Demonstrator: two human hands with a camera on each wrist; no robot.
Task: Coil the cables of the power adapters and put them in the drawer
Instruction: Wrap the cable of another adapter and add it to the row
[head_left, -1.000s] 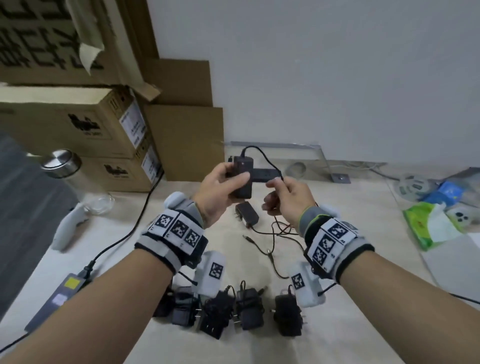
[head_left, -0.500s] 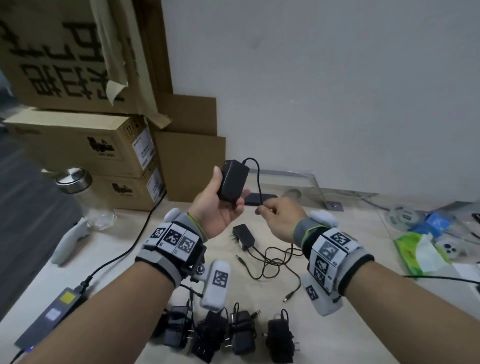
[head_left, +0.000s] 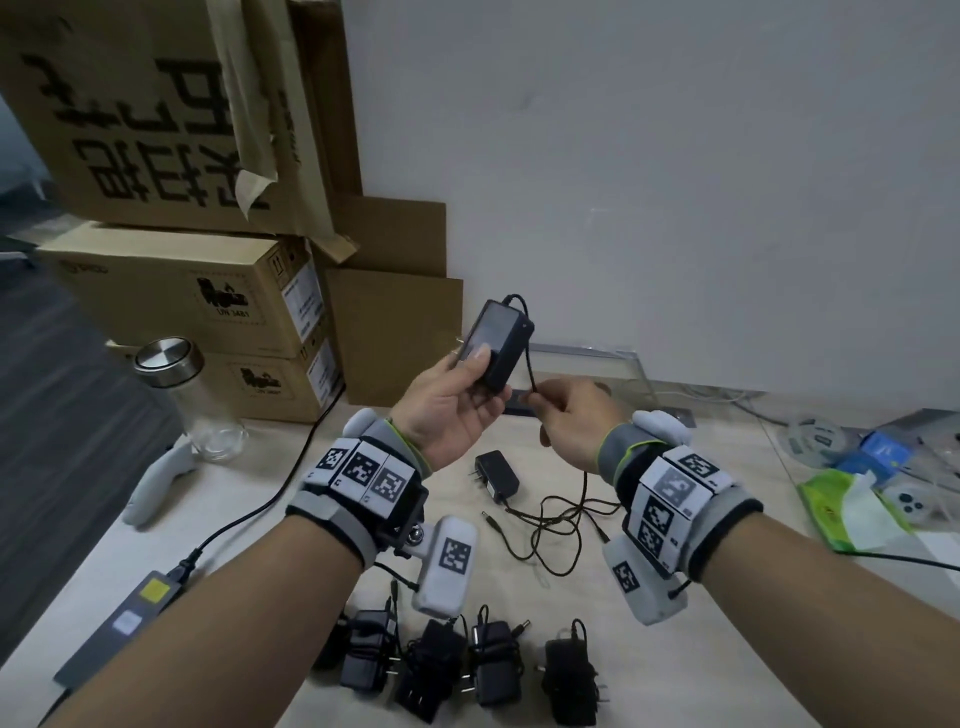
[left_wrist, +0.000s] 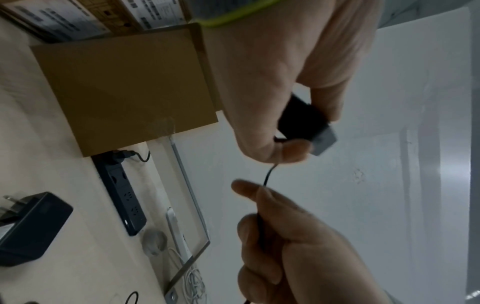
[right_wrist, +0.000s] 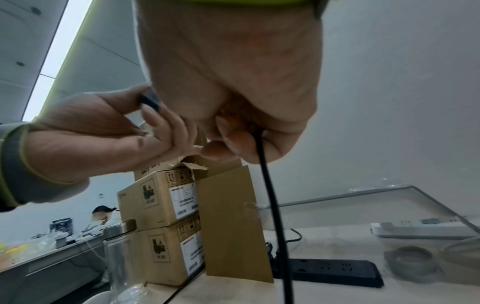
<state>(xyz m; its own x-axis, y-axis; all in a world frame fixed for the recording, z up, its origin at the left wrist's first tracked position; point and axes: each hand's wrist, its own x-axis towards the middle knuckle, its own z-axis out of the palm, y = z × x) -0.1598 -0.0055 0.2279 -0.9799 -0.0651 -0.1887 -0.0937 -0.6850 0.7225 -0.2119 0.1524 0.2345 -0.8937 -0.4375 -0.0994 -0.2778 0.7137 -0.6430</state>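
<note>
An adapter (head_left: 497, 345) is gripped by the left hand (head_left: 451, 410) above the desk's (head_left: 727, 670) far edge, long axis tilted up and rightward. Its cable (head_left: 531, 371) is pinched by the right hand (head_left: 574, 421).

office/storeroom desk: stacked shipping boxes (head_left: 176, 291), power strip (right_wrist: 327, 271), ceiling light panels.

The head camera looks down and forward over both forearms at the desk. The left wrist camera sits close under the left hand (left_wrist: 272, 86), facing the wall past its fingertips. The right wrist camera looks up, seemingly from just below the right hand (right_wrist: 233, 82). All share the black adapter (head_left: 498, 345).
</note>
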